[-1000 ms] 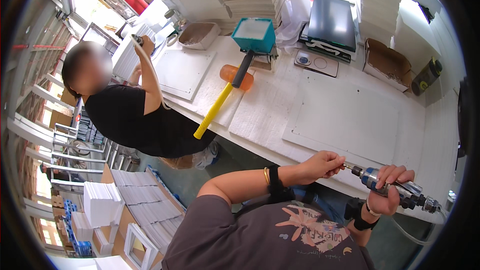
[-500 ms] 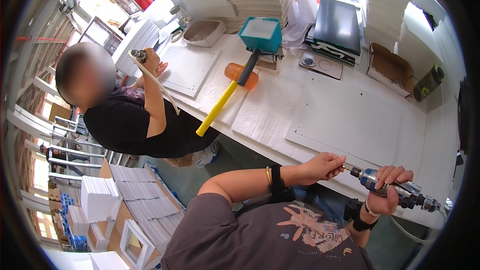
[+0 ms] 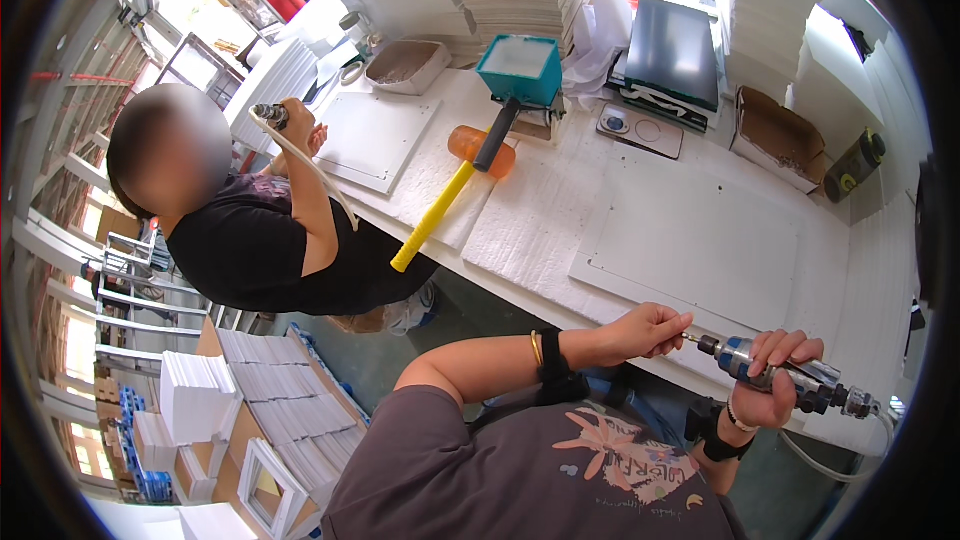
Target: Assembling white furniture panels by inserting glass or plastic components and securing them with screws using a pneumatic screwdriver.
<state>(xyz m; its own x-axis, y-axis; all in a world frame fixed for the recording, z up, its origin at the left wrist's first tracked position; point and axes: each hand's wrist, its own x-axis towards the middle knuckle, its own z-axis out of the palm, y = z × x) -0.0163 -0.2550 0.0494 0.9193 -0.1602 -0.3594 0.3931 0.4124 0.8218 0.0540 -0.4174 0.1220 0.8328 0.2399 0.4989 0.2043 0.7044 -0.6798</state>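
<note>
My right hand (image 3: 772, 390) is wrapped around an air screwdriver (image 3: 736, 355), a silver and blue tool held over the bench's near edge with its bit toward the left. At the bit's tip, my left hand (image 3: 652, 330) is closed in a pinch; whatever its fingertips hold is too small to make out. Beyond both hands, a flat white panel (image 3: 700, 240) with small holes along its edges lies on the bench. A thin pale hose (image 3: 835, 477) runs from the tool's rear end.
A rubber mallet (image 3: 483, 152) with a yellow handle lies mid-bench by a teal tray (image 3: 520, 70). Behind the panel are a phone-like flat item (image 3: 640, 132), a cardboard box (image 3: 780, 140) and a dark bottle (image 3: 856, 166). A co-worker (image 3: 250, 240) at left holds another air tool (image 3: 270, 117).
My hands and the screwdriver stay almost where they were. The co-worker's hand and air tool have shifted slightly to the left.
</note>
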